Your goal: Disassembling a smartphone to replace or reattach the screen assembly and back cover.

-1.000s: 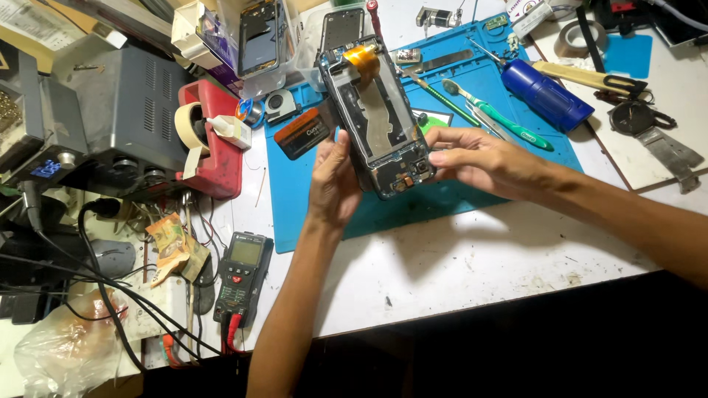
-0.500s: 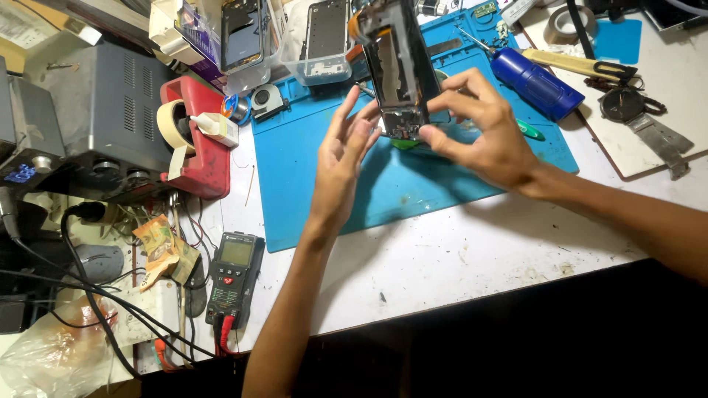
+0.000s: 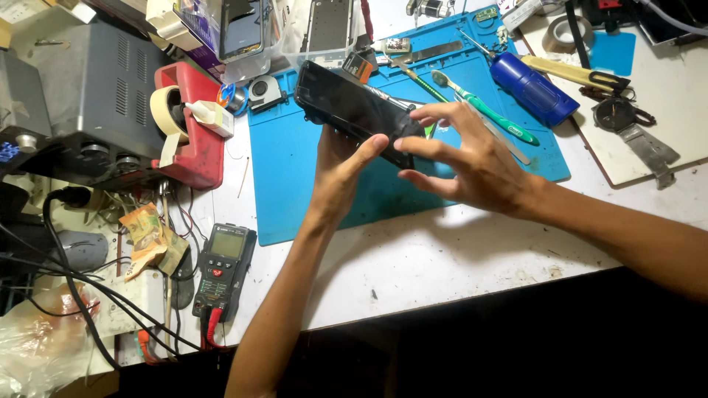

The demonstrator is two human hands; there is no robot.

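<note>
Head-camera view showed, nearest along the lower left of the frame, a multimeter with red and black leads lying on the white workbench beside a tangle of dark cables. Above it, at mid-frame, the left hand rose from the bottom edge with its fingers curled up behind a dark smartphone and its thumb pressed on the glossy face near the lower end, so the phone was pinched between thumb and fingers. The right hand, coming in from the right, was spread wide, its fingertips touching the phone's right end and edge rather than closing round it. The phone hung tilted over the blue repair mat, clear of its surface. It looked light, stiff, slick and easily cracked, best held by its long edges and not flexed or squeezed across the glass. Farther off, a red tape dispenser sat at the left of the mat, a green toothbrush and a blue bottle lay at the upper right, and a grey power supply filled the upper left.
</note>
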